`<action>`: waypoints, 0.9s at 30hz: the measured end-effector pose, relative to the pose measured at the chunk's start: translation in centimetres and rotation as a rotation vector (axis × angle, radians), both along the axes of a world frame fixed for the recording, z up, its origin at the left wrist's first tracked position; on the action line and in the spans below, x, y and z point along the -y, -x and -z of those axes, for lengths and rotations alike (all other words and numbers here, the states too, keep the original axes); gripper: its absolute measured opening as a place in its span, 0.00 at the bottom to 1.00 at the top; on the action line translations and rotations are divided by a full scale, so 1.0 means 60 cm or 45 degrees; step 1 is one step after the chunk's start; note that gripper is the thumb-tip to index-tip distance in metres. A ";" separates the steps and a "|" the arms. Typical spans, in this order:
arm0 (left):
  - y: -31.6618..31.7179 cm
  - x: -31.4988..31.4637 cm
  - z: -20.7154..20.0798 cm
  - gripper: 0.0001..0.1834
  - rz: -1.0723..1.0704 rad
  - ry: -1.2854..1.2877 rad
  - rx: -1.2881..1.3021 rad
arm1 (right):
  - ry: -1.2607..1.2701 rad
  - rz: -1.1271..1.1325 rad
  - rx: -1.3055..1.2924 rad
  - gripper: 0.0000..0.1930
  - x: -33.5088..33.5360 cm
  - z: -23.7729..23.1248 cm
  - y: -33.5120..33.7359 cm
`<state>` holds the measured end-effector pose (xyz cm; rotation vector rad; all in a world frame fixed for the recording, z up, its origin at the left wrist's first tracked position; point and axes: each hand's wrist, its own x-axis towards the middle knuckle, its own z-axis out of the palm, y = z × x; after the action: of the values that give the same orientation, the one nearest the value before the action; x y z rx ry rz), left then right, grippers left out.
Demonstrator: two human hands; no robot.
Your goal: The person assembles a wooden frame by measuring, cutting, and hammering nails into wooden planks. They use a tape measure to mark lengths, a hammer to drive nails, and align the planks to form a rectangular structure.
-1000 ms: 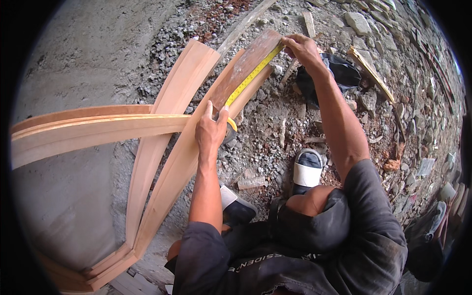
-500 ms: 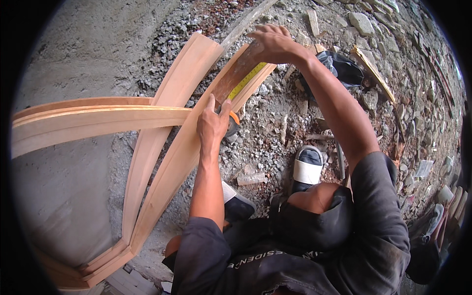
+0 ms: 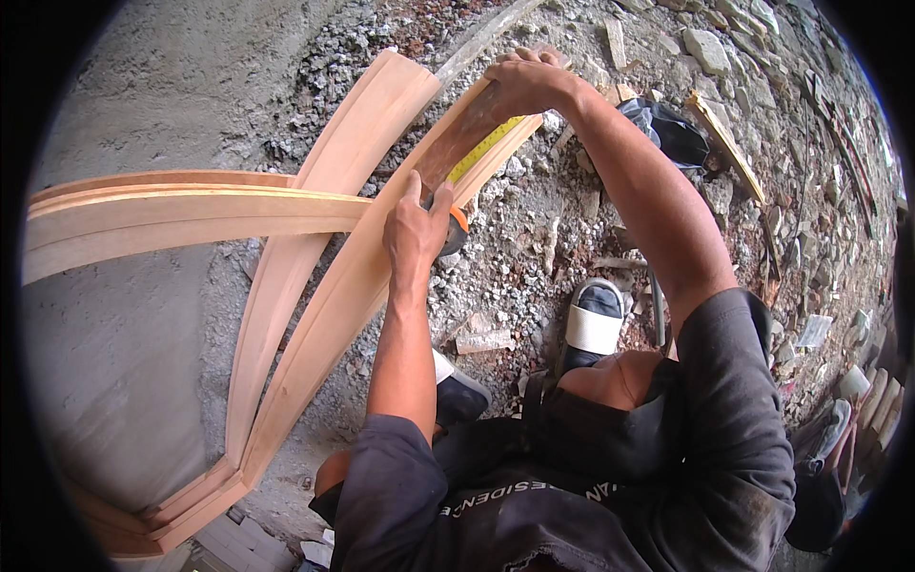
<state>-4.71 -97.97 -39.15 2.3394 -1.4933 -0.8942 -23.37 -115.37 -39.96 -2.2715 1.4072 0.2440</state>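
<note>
A pale wooden frame (image 3: 329, 305) with long moulded members lies across the ground on my left. My left hand (image 3: 416, 229) is closed around a black and orange tape measure (image 3: 457, 230), with its thumb and fingers against the nearest member. The yellow tape blade (image 3: 484, 150) runs out along that member beside a darker brown wood face (image 3: 463, 132). At the member's far end my right hand (image 3: 530, 81) curls its fingers over the wood. The end of the blade is hidden beneath this hand.
A second pale member (image 3: 367, 119) and a crossing rail (image 3: 200, 212) lie to the left, over grey concrete (image 3: 133, 353). Rubble and gravel cover the ground ahead and right. A black bag (image 3: 675, 135) and a wood strip (image 3: 726, 148) lie there. My sandalled foot (image 3: 593, 324) stands near.
My right hand's fingers, stretched out before, now bend down over the member's far end. My left hand keeps its hold on the tape measure, and the view has shifted slightly.
</note>
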 end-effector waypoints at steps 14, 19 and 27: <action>-0.002 -0.004 0.010 0.40 0.050 0.035 0.094 | 0.106 0.020 0.026 0.37 -0.007 0.013 0.001; -0.001 -0.004 0.007 0.40 0.036 0.033 0.056 | 0.144 0.082 0.024 0.33 -0.009 0.016 -0.004; -0.005 -0.003 0.010 0.40 0.081 0.056 0.064 | 0.348 0.531 0.549 0.29 -0.013 0.013 0.060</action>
<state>-4.43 -97.79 -39.73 2.3116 -1.5983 -0.8143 -26.99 -114.59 -40.75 -1.9934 1.6932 -0.5665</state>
